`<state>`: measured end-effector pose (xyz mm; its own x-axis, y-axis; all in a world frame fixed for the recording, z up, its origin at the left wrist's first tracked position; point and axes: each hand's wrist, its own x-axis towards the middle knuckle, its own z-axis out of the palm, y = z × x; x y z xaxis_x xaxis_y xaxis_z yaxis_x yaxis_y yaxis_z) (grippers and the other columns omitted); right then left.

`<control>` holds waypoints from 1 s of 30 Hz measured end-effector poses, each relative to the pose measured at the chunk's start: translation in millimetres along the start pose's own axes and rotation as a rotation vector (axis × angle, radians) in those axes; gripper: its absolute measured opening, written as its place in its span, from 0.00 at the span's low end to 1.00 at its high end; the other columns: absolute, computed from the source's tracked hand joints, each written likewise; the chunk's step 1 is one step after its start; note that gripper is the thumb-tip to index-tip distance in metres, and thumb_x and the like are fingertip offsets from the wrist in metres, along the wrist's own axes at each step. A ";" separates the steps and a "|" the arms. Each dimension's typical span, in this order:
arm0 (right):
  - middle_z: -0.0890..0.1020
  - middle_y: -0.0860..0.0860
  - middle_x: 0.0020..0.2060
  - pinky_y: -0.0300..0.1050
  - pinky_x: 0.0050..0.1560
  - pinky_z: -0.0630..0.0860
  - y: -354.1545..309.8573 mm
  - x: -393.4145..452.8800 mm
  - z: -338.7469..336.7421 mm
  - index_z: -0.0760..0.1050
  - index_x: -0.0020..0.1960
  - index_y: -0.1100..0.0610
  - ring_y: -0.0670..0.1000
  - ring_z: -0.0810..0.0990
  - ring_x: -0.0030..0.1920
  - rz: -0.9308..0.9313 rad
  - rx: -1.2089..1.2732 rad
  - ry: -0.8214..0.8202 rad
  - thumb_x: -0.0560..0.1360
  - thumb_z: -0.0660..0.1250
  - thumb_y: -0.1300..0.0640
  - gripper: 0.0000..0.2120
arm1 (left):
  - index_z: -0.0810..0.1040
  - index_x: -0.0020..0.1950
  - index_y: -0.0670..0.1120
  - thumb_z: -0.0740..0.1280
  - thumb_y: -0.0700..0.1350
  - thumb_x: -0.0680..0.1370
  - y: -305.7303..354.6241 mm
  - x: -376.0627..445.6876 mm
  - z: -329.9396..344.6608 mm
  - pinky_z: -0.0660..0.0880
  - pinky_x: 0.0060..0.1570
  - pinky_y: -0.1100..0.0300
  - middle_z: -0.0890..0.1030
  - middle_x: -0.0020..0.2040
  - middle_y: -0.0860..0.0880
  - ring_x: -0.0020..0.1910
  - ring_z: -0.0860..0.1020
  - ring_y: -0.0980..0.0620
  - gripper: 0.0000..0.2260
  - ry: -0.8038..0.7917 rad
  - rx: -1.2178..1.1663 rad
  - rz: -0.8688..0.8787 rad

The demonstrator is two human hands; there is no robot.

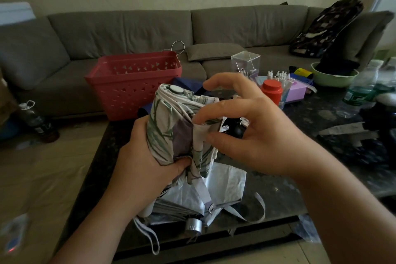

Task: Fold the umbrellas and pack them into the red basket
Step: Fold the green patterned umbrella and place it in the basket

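Left hand (147, 163) grips the umbrella (177, 126) upright; right hand (252, 133) pinches a flap. Basket (132, 83) sits beyond, slightly left.

umbrella in our hands (169, 126): white cloth with green leaf print and a lilac patch, collapsed and bunched, upright, round white cap up, silver lining loose at the near end | blue umbrella (188, 85): dark cloth lying just behind it | red basket (132, 83): perforated sides, far left table corner
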<state>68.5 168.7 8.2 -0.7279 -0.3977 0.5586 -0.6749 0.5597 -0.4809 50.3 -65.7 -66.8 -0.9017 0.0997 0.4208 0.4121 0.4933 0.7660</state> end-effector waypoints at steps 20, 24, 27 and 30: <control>0.77 0.41 0.58 0.31 0.63 0.63 18.3 4.3 -28.4 0.78 0.46 0.35 0.49 0.74 0.63 0.040 -0.248 -0.047 0.77 0.71 0.46 0.05 | 0.68 0.59 0.72 0.85 0.50 0.63 -7.8 6.9 -29.7 0.72 0.46 0.68 0.80 0.53 0.72 0.52 0.77 0.75 0.36 -0.158 0.114 -0.051; 0.76 0.42 0.60 0.46 0.64 0.73 10.4 4.3 -13.0 0.83 0.54 0.37 0.48 0.76 0.64 0.022 -0.160 -0.033 0.76 0.72 0.43 0.07 | 0.68 0.62 0.67 0.86 0.48 0.63 -8.6 7.3 -25.4 0.72 0.47 0.68 0.80 0.53 0.69 0.52 0.76 0.76 0.37 -0.117 0.067 -0.048; 0.76 0.42 0.61 0.49 0.65 0.74 10.8 4.6 -4.8 0.83 0.55 0.38 0.49 0.75 0.64 0.051 -0.196 -0.019 0.74 0.70 0.38 0.11 | 0.66 0.58 0.74 0.86 0.49 0.63 -5.2 4.3 -20.3 0.72 0.48 0.68 0.76 0.55 0.76 0.54 0.76 0.77 0.37 -0.136 0.049 -0.031; 0.76 0.41 0.61 0.43 0.65 0.71 10.8 5.9 -2.9 0.83 0.54 0.39 0.48 0.75 0.64 0.101 -0.222 0.012 0.72 0.68 0.32 0.16 | 0.67 0.57 0.70 0.86 0.47 0.63 -3.3 0.5 -15.6 0.72 0.46 0.70 0.75 0.54 0.78 0.53 0.76 0.77 0.36 -0.116 0.044 -0.016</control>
<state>57.3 174.5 8.3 -0.7881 -0.3237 0.5236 -0.5544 0.7431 -0.3749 50.5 -80.7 -61.5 -0.9184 0.1893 0.3475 0.3933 0.5328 0.7493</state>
